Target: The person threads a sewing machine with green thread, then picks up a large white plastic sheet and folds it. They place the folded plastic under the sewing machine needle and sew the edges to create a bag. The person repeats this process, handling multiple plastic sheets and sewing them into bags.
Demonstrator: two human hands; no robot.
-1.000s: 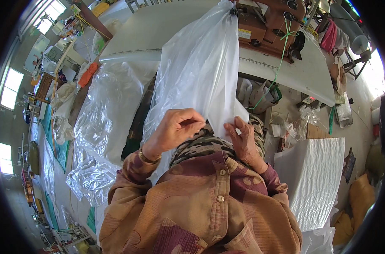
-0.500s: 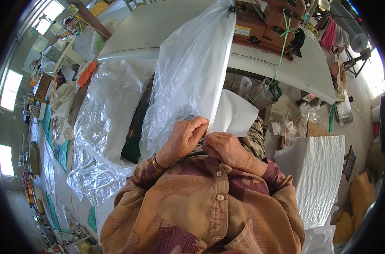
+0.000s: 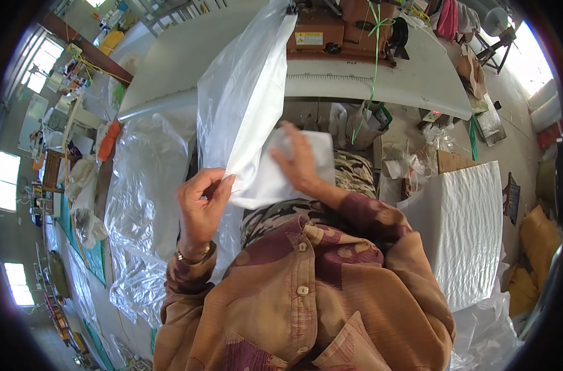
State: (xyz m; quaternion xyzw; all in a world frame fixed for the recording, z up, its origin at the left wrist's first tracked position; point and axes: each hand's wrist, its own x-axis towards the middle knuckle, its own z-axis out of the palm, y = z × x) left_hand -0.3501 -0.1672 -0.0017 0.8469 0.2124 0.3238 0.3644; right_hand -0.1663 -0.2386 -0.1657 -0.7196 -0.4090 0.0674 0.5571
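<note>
A long white sheet (image 3: 257, 114), with clear plastic film (image 3: 223, 86) along its left side, hangs from the brown sewing machine (image 3: 315, 38) down to my lap. Its near corner is pinched between the thumb and fingers of my left hand (image 3: 201, 207). To the right, my right hand (image 3: 300, 162) is slightly smeared by motion, its fingers apart and nothing in them. It is over the loose white part of the sheet that rests near my camouflage-patterned trousers (image 3: 356, 176); whether it touches the cloth I cannot tell.
The machine stands on a pale table (image 3: 411, 102) with a ruler strip along its near edge. Crumpled clear plastic (image 3: 145, 210) lies at my left. A stack of white sheets (image 3: 467, 229) stands at my right. A green string (image 3: 375, 68) hangs from the machine.
My hands have parted: the left has moved left with the sheet's edge, while the right has let go and moved up. The sheet is opened out between them. The view has shifted.
</note>
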